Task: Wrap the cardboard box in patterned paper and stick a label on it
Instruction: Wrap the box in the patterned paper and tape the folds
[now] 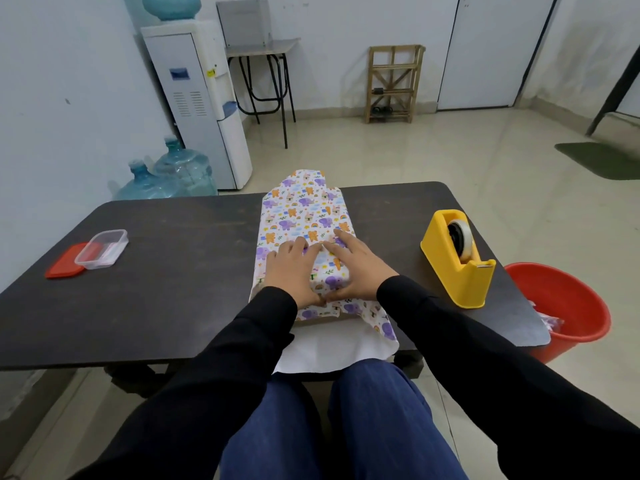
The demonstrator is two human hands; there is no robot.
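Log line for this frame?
wrapping | left hand flat on patterned paper | right hand same | tape dispenser untouched | unlabelled

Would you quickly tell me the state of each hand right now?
Left hand: open, pressing flat on the patterned paper.
Right hand: open, pressing flat on the same paper.

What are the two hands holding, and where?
Nothing is gripped: the left hand and right hand press flat on top of the colourful animal-patterned wrapping paper.
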